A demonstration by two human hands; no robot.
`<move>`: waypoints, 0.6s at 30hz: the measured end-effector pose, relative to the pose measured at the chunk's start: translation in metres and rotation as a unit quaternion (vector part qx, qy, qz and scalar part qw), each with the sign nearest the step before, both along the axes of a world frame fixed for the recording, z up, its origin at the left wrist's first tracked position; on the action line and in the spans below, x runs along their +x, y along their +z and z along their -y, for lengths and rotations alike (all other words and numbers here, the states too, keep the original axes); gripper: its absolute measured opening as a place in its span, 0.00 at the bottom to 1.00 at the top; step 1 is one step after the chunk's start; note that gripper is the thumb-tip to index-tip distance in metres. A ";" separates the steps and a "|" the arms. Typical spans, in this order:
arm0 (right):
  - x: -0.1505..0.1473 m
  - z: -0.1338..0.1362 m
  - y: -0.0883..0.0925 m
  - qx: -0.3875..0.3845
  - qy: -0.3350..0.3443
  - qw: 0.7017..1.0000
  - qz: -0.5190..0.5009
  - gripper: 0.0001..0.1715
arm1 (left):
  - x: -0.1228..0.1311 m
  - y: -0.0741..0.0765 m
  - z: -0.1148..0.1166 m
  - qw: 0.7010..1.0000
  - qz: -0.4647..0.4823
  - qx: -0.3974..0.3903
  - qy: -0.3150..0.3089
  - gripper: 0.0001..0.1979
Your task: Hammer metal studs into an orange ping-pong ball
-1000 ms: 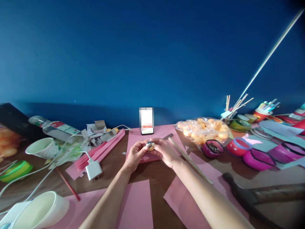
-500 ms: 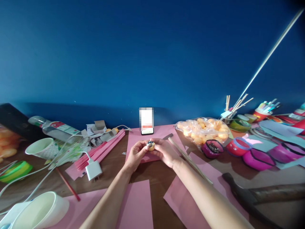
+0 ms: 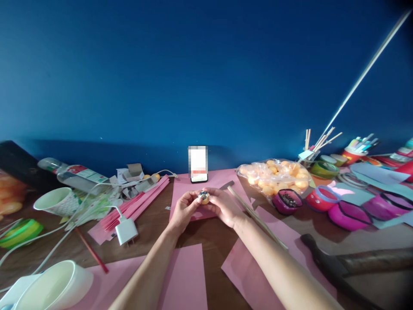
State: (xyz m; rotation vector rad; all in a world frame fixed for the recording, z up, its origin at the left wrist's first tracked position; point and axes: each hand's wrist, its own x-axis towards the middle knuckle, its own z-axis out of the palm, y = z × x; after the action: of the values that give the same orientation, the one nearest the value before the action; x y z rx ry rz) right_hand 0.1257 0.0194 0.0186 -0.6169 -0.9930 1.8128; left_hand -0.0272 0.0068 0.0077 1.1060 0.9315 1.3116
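Note:
Between my two hands is a small yellow ball with a shiny silvery top [image 3: 203, 197], raised over a pink paper sheet [image 3: 180, 183]. My left hand [image 3: 186, 207] pinches it from the left with thumb and fingers. From the other side, the fingers of my right hand [image 3: 224, 206] close on it too, partly hiding it. What makes up the shiny top is too small to tell. Just beyond the hands a phone [image 3: 199, 177] leans upright against the blue wall.
To the right lie a clear bag of orange balls [image 3: 274, 175], a purple bowl of small dark bits [image 3: 288, 201], wooden sticks [image 3: 254, 213] and a hammer [image 3: 342, 262]. At left are a white charger [image 3: 126, 231], pink paper strips [image 3: 142, 204], a plastic bottle [image 3: 84, 175] and a white cup [image 3: 58, 286].
Both hands keep hold of the ball in nearly the same spot. Its shiny top appears slightly turned, and more silver shows. Nothing else has visibly moved.

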 end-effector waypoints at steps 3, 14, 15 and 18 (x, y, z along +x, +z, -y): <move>0.000 0.000 -0.001 0.004 0.007 1.000 -0.019 0.19 | 0.000 -0.002 -0.001 1.000 -0.003 -0.001 0.009 0.16; 0.000 0.002 -0.003 0.006 0.008 0.999 -0.030 0.18 | 0.000 -0.004 0.000 0.999 -0.026 0.018 -0.007 0.14; 0.000 0.001 -0.004 0.007 0.008 0.999 -0.031 0.18 | 0.000 -0.004 0.000 0.999 -0.028 0.019 -0.007 0.14; 0.000 -0.001 -0.007 0.011 0.007 0.999 -0.032 0.17 | 0.000 -0.003 0.000 0.999 -0.036 0.022 -0.009 0.15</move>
State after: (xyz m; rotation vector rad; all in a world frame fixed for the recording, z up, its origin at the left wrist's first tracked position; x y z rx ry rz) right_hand 0.1256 0.0201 0.0115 -0.5359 -0.9751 1.8210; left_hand -0.0270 0.0067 0.0047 1.2003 0.9478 1.2888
